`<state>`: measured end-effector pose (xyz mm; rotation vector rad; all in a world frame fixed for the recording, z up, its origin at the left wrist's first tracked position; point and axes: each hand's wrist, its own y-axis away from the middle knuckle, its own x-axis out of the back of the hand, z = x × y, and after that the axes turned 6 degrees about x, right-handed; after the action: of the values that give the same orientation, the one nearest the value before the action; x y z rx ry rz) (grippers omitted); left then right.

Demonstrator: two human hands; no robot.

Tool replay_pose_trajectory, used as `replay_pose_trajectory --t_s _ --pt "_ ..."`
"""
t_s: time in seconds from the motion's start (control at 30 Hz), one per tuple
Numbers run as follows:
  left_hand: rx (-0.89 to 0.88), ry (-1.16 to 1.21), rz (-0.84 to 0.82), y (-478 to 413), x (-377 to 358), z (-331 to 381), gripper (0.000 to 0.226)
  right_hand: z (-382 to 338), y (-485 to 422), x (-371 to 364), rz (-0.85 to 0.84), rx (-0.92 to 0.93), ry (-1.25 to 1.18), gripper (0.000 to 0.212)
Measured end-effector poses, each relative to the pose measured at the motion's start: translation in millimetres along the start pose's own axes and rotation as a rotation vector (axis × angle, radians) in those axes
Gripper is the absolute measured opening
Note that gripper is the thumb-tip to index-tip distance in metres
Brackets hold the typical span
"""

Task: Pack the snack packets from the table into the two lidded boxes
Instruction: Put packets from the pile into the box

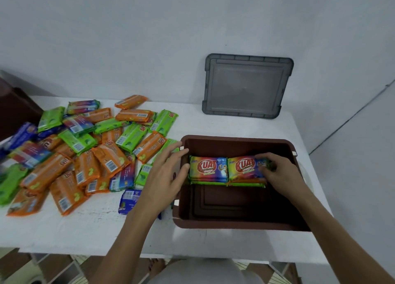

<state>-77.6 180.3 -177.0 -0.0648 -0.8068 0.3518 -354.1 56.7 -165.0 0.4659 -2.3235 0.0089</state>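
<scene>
Pressing a packet (248,168) flat with my right hand (275,172) closed on it, I square the row. My left hand (168,174), open, steadies the box (235,225) rim.

A single head-worn wide-angle view looks forward and down, close above the white counter (213,121). The wall (149,37) fills twelve o'clock; the counter's near edge and floor lie at six o'clock.

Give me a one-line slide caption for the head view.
Right hand settles a rainbow packet in the brown box; left hand rests at its rim.
</scene>
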Motion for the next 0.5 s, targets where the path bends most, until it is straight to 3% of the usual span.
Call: replay_pose_trajectory --t_s 0.17,0.27,0.33,0.5 --pt "-0.024 0.021 -0.004 1.3 1.7 -1.4 0.038 -6.6 2.6 -13.1 -0.037 0.073 0.459 0.037" --pt "-0.041 0.031 -0.033 2.9 4.1 -6.7 0.039 -21.7 7.8 -16.1 0.045 0.09 0.689 0.046" --pt "-0.041 0.056 -0.052 6.3 9.1 -15.4 0.038 -39.4 9.9 -20.3 0.112 0.166 0.689 0.048" --pt "0.048 -0.076 -0.016 9.2 38.0 -58.5 0.039 -109.3 2.1 -49.7 0.105 0.506 0.42 0.041"
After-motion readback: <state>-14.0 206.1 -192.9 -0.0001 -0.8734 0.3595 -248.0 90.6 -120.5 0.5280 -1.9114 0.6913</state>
